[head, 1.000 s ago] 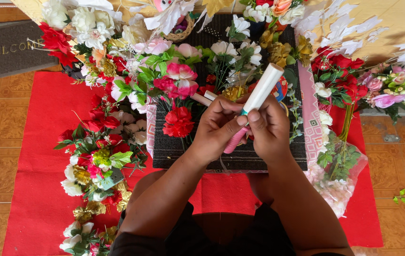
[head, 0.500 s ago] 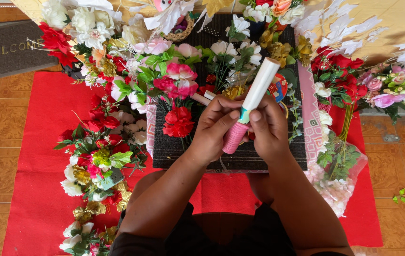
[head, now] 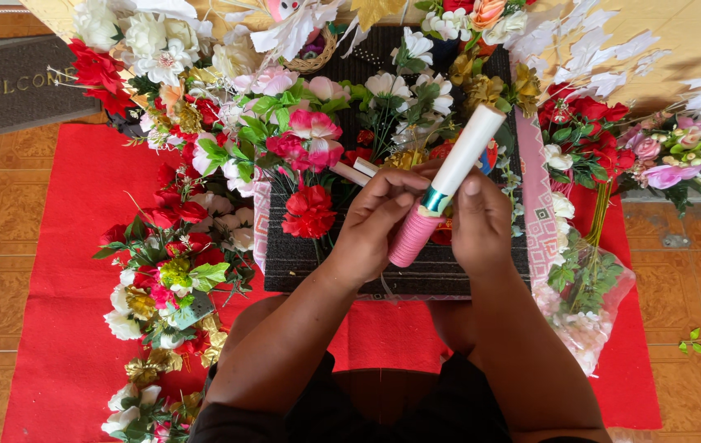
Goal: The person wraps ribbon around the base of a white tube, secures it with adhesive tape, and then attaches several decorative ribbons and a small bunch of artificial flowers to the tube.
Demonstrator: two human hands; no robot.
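Observation:
My left hand [head: 379, 226] and my right hand [head: 481, 217] together hold a stick-like tube [head: 447, 184] over a dark mat [head: 301, 254]. The tube is white along its upper half and pink at its lower end, with a teal band between. It tilts up and to the right. My left fingers pinch it near the teal band, and my right thumb rests against its side. Red and pink artificial flowers [head: 309, 209] lie on the mat just left of my hands.
Artificial flowers in red, white, pink and gold are spread on a red cloth [head: 63, 271] at the left [head: 170, 271], across the top, and at the right [head: 662, 156]. A flower bunch in clear wrap [head: 584, 303] lies right of the mat. A grey doormat [head: 6, 86] lies top left on the tiled floor.
The tube has shifted slightly in my hands and more of its pink lower end shows. Both hands stay over the dark mat.

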